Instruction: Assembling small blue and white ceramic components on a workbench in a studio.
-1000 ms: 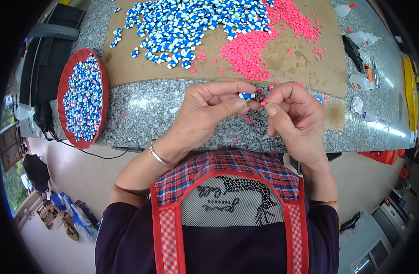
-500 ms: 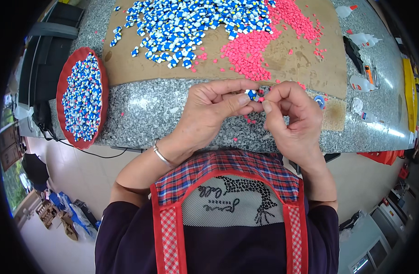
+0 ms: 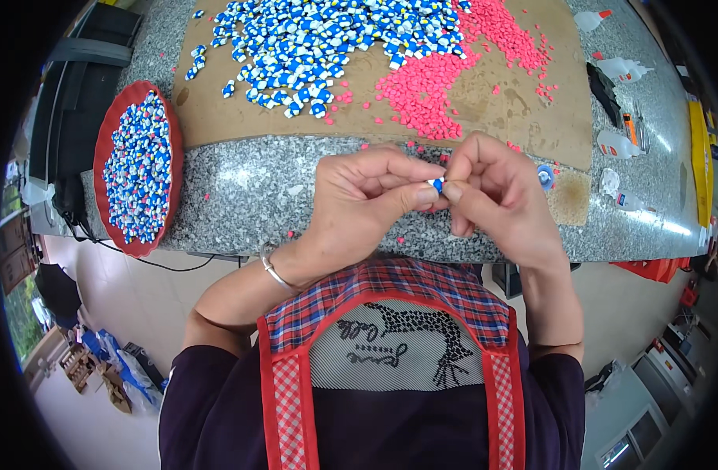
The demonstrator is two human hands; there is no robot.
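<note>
Head view: hands [image 3: 441, 196] mostly hide small blue-white piece [image 3: 436, 184].

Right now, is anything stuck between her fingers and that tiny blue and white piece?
No. Both the left hand and the right hand pinch the tiny blue and white piece directly with their fingertips, above the granite table. Nothing visible lies between.

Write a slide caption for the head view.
Left hand and right hand pinch a small blue-and-white piece above a granite counter.
</note>
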